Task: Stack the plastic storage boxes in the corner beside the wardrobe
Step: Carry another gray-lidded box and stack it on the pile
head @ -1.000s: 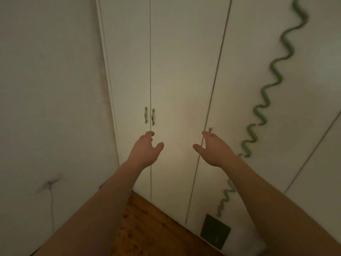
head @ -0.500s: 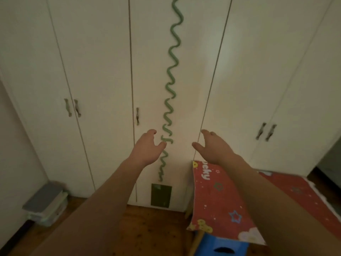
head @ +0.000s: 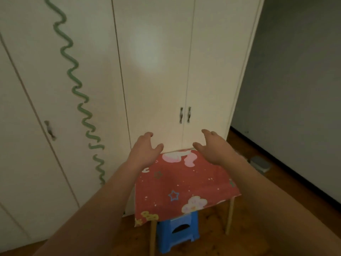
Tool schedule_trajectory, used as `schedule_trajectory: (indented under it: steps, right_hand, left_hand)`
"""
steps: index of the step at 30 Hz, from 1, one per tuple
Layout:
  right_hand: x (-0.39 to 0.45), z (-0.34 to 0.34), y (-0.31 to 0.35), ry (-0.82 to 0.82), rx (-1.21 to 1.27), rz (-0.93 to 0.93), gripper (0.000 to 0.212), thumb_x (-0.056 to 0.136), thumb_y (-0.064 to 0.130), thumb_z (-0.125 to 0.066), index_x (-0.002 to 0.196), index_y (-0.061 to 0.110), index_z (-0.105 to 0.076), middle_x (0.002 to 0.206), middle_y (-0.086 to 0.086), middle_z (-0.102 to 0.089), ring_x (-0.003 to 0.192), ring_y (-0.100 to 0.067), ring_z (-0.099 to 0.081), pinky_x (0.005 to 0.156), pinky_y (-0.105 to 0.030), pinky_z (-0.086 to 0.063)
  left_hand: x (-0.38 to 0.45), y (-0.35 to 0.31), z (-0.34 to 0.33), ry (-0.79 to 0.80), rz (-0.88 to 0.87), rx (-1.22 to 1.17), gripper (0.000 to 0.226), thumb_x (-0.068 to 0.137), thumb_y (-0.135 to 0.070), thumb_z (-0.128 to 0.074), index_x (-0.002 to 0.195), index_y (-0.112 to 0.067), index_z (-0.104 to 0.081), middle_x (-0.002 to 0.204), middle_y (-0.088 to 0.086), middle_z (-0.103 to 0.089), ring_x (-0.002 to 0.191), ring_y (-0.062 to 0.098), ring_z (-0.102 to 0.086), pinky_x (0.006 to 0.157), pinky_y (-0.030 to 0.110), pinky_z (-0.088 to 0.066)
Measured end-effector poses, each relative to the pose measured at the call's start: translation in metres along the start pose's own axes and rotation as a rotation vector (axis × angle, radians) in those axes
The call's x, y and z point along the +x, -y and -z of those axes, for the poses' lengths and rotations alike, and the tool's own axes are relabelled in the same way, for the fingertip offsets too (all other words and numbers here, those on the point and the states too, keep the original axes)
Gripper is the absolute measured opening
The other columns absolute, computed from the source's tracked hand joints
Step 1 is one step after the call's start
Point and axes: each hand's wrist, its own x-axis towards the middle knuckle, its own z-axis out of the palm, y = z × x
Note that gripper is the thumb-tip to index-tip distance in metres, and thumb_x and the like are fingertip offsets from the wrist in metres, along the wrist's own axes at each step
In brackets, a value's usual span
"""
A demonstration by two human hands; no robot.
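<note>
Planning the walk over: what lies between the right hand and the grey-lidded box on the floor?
In the head view, only bare wooden floor separates the right hand from the box.

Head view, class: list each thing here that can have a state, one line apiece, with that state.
Left hand: open, fingers loosely spread, holding nothing.
Right hand: open, holding nothing.
Wardrobe doors: closed.
Red patterned cloth: draped over a small table.
Blue stool: upright under the table.
Storage box: lidded, on the floor beside the wardrobe.
</note>
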Motion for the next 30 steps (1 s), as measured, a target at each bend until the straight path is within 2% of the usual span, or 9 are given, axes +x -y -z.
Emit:
schedule_trajectory:
  steps: [4,11,16,21,24,30]
  right_hand:
    - [-0.017,0.028,-0.089,-0.019,0.0,-0.092,0.07,0.098,0.053,-0.046,0.154,0.015,-0.026,0.148,-0.013,-0.042,0.126,-0.034,-0.051,0.099,-0.047,-0.048]
    - [-0.036,0.077,-0.252,-0.026,-0.035,-0.227,0.074,0.099,0.056,-0.043,0.156,0.015,-0.021,0.153,-0.013,-0.037,0.127,-0.029,-0.051,0.098,-0.043,-0.047]
    - [-0.043,0.103,-0.35,-0.035,-0.038,-0.323,0.072,0.098,0.056,-0.046,0.154,0.016,-0.025,0.147,-0.013,-0.043,0.123,-0.03,-0.053,0.095,-0.043,-0.049]
    - [-0.047,0.121,-0.425,-0.034,-0.037,-0.389,0.072,0.1,0.053,-0.046,0.156,0.015,-0.021,0.154,-0.014,-0.035,0.134,-0.031,-0.045,0.105,-0.044,-0.043]
    - [-0.043,0.124,-0.459,-0.035,-0.037,-0.414,0.072,0.1,0.052,-0.045,0.156,0.014,-0.021,0.154,-0.014,-0.035,0.133,-0.031,-0.045,0.103,-0.043,-0.044]
    - [-0.021,0.118,-0.52,-0.024,-0.048,-0.471,0.074,0.099,0.057,-0.044,0.156,0.015,-0.021,0.151,-0.013,-0.038,0.131,-0.031,-0.047,0.101,-0.042,-0.046]
  left_hand:
    - [0.012,-0.066,-0.064,0.056,-0.07,0.005,0.066,0.092,-0.043,-0.059,0.146,-0.011,-0.037,0.142,0.015,-0.046,0.127,0.028,-0.049,0.101,0.036,-0.04]
    - [0.015,-0.187,-0.192,0.17,-0.146,-0.036,0.066,0.092,-0.047,-0.059,0.145,-0.014,-0.038,0.141,0.013,-0.049,0.125,0.028,-0.052,0.099,0.035,-0.042]
    - [0.018,-0.261,-0.267,0.214,-0.182,-0.074,0.063,0.093,-0.043,-0.058,0.146,-0.015,-0.038,0.138,0.011,-0.052,0.122,0.027,-0.053,0.098,0.034,-0.041]
    - [0.03,-0.32,-0.325,0.282,-0.237,-0.092,0.063,0.095,-0.041,-0.057,0.148,-0.015,-0.036,0.141,0.011,-0.051,0.125,0.026,-0.051,0.101,0.033,-0.038]
    - [0.042,-0.342,-0.356,0.317,-0.259,-0.083,0.064,0.096,-0.041,-0.057,0.149,-0.016,-0.033,0.143,0.01,-0.049,0.125,0.024,-0.051,0.097,0.032,-0.041]
    - [0.089,-0.373,-0.426,0.396,-0.274,-0.134,0.065,0.094,-0.04,-0.059,0.15,-0.018,-0.032,0.145,0.009,-0.046,0.129,0.025,-0.048,0.103,0.038,-0.043]
